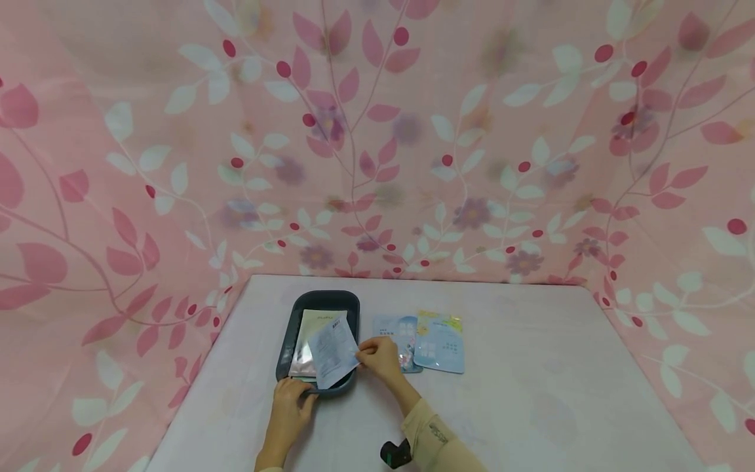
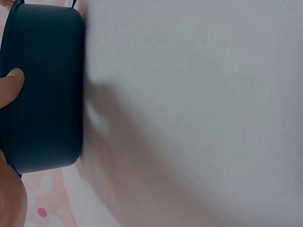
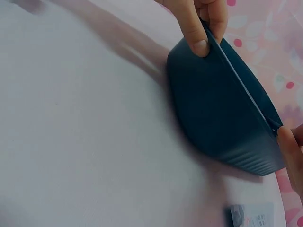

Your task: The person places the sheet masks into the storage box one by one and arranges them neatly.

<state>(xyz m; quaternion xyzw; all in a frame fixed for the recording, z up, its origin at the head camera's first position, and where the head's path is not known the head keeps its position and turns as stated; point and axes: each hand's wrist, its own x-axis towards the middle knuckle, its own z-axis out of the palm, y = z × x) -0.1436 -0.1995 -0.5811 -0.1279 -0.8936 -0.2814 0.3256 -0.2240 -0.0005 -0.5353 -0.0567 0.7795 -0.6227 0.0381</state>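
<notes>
While the left hand (image 1: pixel 289 401) grips the near left corner of a dark blue basket (image 1: pixel 326 299), the right hand (image 1: pixel 380 357) pinches a white packet (image 1: pixel 333 355) by its right corner, thumb and fingers closed on it at the basket's right side. The left thumb (image 2: pixel 13 85) presses flat against the basket's outer wall, and in the right wrist view the fingers of that hand reach over the rim. The white packet, with small print and a barcode on its face, lies slanted over the basket's opening; its lower end is near the front rim. Beneath it, inside the basket, is a cream packet (image 1: pixel 303 342) with a pinkish lower end, partly covered. To the right of the basket, two light blue packets lie on the table: the right one (image 1: pixel 439 344) overlaps the edge of the left one (image 1: pixel 407 331), and the right hand is just beside the latter. The basket stands on the left part of the white table (image 1: pixel 531 360), before a pink cloth (image 1: pixel 377 164) patterned with leaves and berries. A beige sleeve (image 1: pixel 445 439) covers the right forearm.
</notes>
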